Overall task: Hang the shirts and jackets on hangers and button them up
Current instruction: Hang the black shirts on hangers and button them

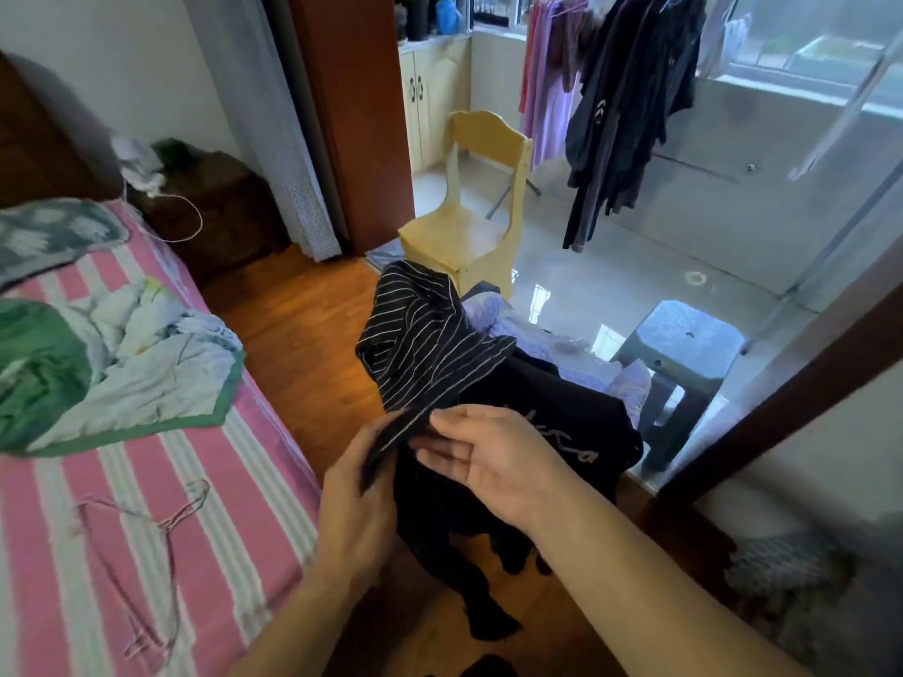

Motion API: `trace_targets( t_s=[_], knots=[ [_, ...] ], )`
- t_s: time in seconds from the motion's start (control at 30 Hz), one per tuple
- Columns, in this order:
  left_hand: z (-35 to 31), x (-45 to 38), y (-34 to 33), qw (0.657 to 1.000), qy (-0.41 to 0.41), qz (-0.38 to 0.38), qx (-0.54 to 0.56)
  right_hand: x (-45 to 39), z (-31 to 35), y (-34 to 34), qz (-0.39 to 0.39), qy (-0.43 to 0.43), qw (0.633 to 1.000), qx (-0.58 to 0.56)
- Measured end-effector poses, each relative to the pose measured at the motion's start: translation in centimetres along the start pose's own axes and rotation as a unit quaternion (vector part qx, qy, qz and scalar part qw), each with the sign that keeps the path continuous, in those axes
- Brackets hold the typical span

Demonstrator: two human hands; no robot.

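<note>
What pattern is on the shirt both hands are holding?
Black with thin white stripes, seen in the head view: the striped shirt.

bare wooden floor [293,305] lies open between the pink striped bed [205,481] and the heaped dark clothes [537,412]; beyond, a pale wooden chair [469,227] and grey plastic stool [679,354] crowd the doorway.

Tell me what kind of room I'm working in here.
Most likely a home bedroom opening onto an enclosed laundry balcony. A bed with a pink striped sheet sits on the left, a wooden nightstand beyond it, and clothes hang on a drying rack by the window.
</note>
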State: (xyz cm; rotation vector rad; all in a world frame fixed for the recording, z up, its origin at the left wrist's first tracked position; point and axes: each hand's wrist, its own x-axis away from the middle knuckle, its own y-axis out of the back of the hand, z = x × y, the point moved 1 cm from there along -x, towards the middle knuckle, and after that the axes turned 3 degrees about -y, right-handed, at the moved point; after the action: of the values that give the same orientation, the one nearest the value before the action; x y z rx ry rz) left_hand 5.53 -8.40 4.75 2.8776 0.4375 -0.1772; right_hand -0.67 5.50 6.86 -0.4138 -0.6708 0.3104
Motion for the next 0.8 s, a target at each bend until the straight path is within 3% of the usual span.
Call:
trace_targets(
  t_s=[0.07, 0.17, 0.27, 0.37, 0.43, 0.5, 0.6, 0.8],
  knots=[
    [-0.5, -0.7, 1.7, 0.999, 0.024, 0.029, 0.022, -0.8, 0.3, 2.7, -0.063, 0.063, 0.970, 0.228],
    [-0.7, -1.4, 3.5, 0.998, 0.038, 0.046, -0.012, -3.7, 2.2, 7.7, -0.239, 0.196, 0.797, 0.520],
    [-1.7, -1.9, 4.8, 0.997, 0.020, 0.051, -0.049, -8.5, 4.2, 8.9, -0.183, 0.200, 0.663, 0.698],
    [-3.0, -1.9, 5.9, 0.994, 0.012, 0.073, -0.081, -14.9, 6.5, 7.8, -0.116, 0.167, 0.587, 0.783],
    [-3.8, -2.2, 7.1, 0.991, -0.007, 0.060, -0.119, -17.8, 8.3, 6.3, -0.092, 0.160, 0.583, 0.792],
    [-5.3, -2.4, 9.4, 0.988, -0.028, 0.000, -0.152, -19.0, 10.5, 3.2, -0.096, 0.193, 0.603, 0.768],
    [-7.1, -2.9, 15.5, 0.970, -0.038, -0.116, -0.210, -19.1, 13.7, -5.2, -0.145, 0.325, 0.626, 0.693],
    [-13.0, -0.8, 32.7, 0.917, -0.027, -0.234, -0.322, -11.9, 16.4, -24.9, -0.091, 0.486, 0.641, 0.587]
  ],
)
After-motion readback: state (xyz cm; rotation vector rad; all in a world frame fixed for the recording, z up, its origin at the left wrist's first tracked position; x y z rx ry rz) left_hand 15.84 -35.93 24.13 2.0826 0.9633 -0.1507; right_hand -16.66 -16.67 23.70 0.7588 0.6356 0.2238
